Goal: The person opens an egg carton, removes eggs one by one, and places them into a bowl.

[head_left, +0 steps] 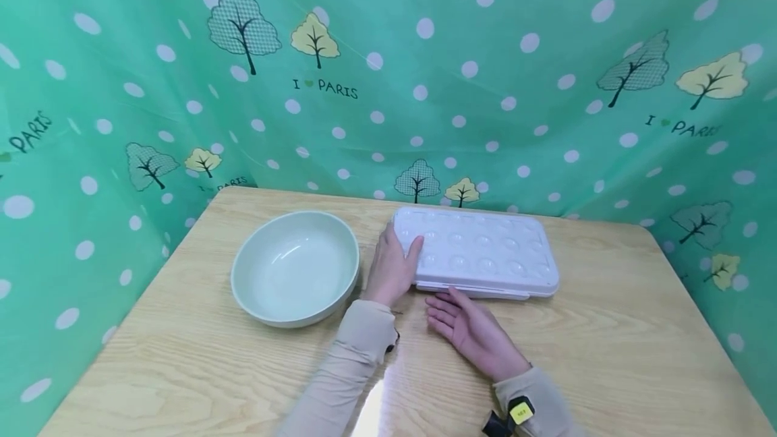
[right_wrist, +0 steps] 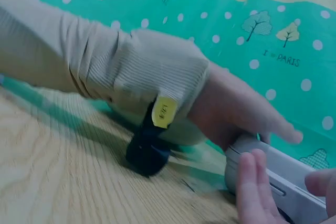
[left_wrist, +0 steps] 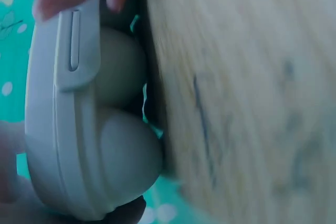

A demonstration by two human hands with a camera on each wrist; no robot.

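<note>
A white plastic egg box [head_left: 485, 241] with a dimpled lid lies toward the back of the table. My left hand [head_left: 391, 265] grips its left end, the thumb over the lid and the other fingers down the far side. At the box's front edge my right hand [head_left: 470, 332] is turned palm inward with its fingers extended, fingertips right by the latch [left_wrist: 76, 51]. Rounded cups [left_wrist: 128, 156] bulge from the underside in the left wrist view. In the right wrist view, the right fingers [right_wrist: 252, 187] overlap the box's front wall.
A pale green round bowl [head_left: 295, 268] stands on the wooden table [head_left: 625, 329], just left of my left hand. Behind the table hangs a green dotted curtain [head_left: 388, 113] with printed trees.
</note>
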